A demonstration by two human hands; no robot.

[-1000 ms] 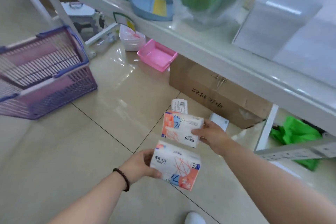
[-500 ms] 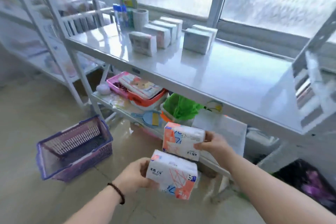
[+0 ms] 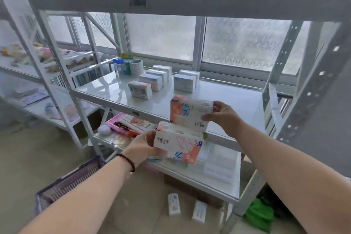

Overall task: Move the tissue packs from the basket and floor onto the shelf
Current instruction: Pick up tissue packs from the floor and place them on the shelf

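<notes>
White metal racking against a frosted window; the middle shelf (image 3: 237, 100) is my landmark. At its back stand a row of four tissue packs (image 3: 152, 80) and a pair (image 3: 185, 81) beside them, with clear space in front.

I've got one pack per hand. Right hand (image 3: 222, 116) pinches the upper tissue pack (image 3: 190, 112) by its end, fingers (image 3: 218, 105) closed on the wrapper, just above the shelf's front edge. Left hand (image 3: 141, 146) grips the lower tissue pack (image 3: 178, 144) from its end, below that edge.

Risks as I see them:
- End pinch on soft film: pack could swing or slip out.
- Lower pack may clip the shelf lip coming up.
- Pushing in too far could topple the standing rows.
- Two packs (image 3: 173, 204) still lie on the floor below the shelf, near my feet; easy to step on. Basket (image 3: 62, 184) sits left of them, contents unclear.
</notes>
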